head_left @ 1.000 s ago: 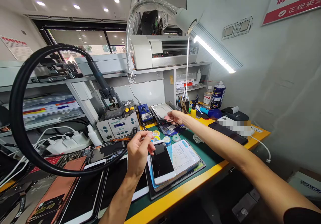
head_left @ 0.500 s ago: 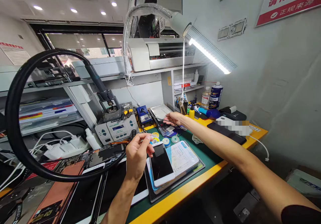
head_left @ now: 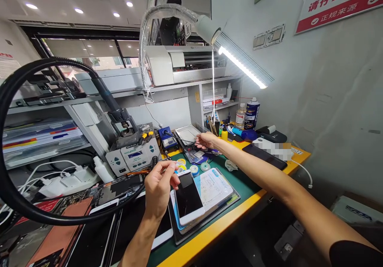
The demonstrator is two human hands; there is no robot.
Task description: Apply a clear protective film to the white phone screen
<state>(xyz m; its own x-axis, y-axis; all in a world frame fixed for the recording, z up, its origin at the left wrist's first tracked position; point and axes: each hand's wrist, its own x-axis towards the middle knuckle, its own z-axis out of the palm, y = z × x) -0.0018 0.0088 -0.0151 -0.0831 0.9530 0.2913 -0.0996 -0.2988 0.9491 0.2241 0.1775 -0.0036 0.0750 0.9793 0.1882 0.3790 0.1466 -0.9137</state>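
Note:
A white-framed phone (head_left: 189, 198) with a dark screen lies on a stack of light boxes (head_left: 217, 187) on the green mat. Just above the phone's upper left corner is my left hand (head_left: 160, 180), its fingers curled and pinched together; whatever is between them is too small to make out. Farther back, my right hand (head_left: 206, 140) is closed beside a white tray (head_left: 187, 134). A thin dark cable (head_left: 179, 138) runs from the small blue station (head_left: 167, 138) to its fingers. Round spools (head_left: 194, 170) stand between the hands.
A black hose (head_left: 6, 171) loops across the left side, over more phones and parts. A grey rework station (head_left: 134, 155) stands behind. A lit lamp (head_left: 242, 65) hangs overhead. Bottles (head_left: 251, 113) and a power strip (head_left: 271, 148) are at the right.
The whole view has shifted slightly, so things appear farther left. My right hand stays by the tray with the cable, and my left hand stays pinched above the phone.

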